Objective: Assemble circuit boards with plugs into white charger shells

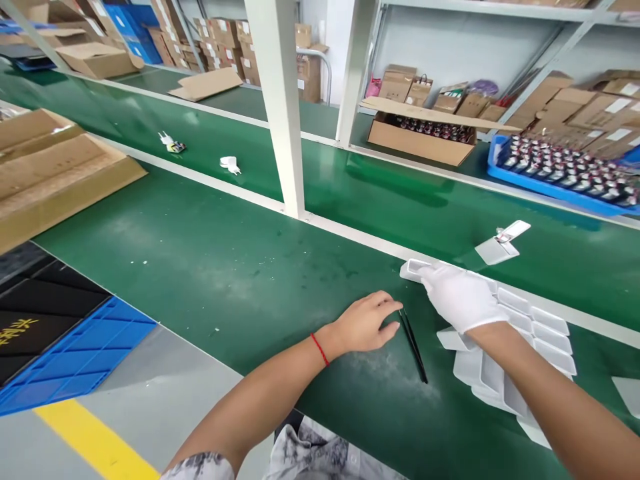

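Note:
My right hand (pixel 457 297), in a white glove, reaches to the far edge of the green bench. Its fingers close on the end of a white open plastic case (pixel 413 269). Under and beside that forearm lie several more white plastic cases (pixel 550 338), grouped in rows. My left hand (pixel 367 321) is bare, a red cord round the wrist. Its thumb and index finger are apart, and I see nothing between them. The index fingertip is right at the tip of black tweezers (pixel 415 347) lying on the bench; whether it touches them I cannot tell.
Past a pale rail runs a green conveyor belt (pixel 380 207) carrying a white case with its lid raised (pixel 500 244) and white plug pieces (pixel 230 165). A white post (pixel 280 113) rises from the rail. Beyond stands a blue tray (pixel 565 193) of small parts. Cardboard boxes (pixel 65 180) sit left.

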